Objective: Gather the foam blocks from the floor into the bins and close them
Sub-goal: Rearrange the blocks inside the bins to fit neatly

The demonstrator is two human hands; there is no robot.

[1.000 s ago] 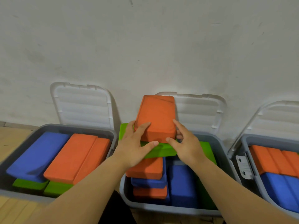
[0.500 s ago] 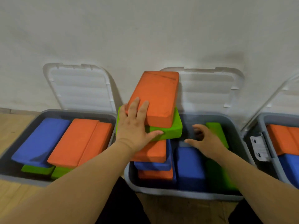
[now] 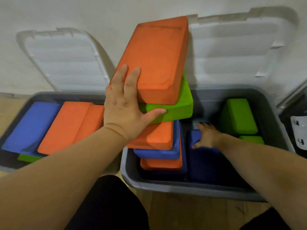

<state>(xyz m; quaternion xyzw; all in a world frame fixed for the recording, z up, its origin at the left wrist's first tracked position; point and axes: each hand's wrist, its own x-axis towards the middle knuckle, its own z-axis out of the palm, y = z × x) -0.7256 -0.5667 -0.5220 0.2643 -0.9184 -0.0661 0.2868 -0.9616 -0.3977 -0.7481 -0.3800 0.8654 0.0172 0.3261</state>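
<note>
My left hand (image 3: pixel 126 107) holds a stack of two foam blocks above the middle grey bin (image 3: pixel 166 186): an orange block (image 3: pixel 156 58) on top of a green block (image 3: pixel 174 108), fingers on the orange one and thumb under the green one. Below them orange and blue blocks (image 3: pixel 159 146) are piled at the bin's left side. My right hand (image 3: pixel 206 135) reaches down inside the bin, fingers spread, touching a dark blue block (image 3: pixel 209 163). A green block (image 3: pixel 237 117) leans at the bin's right end.
The left grey bin (image 3: pixel 10 128) holds blue, orange and green blocks. Its white lid (image 3: pixel 66 58) and the middle bin's lid (image 3: pixel 235 47) stand open against the wall. A third bin's edge with a white latch (image 3: pixel 299 130) shows at far right. Wooden floor lies below.
My right hand let go of the stack and went down into the middle bin onto the blue block. My left hand keeps the orange and green blocks; the camera moved closer.
</note>
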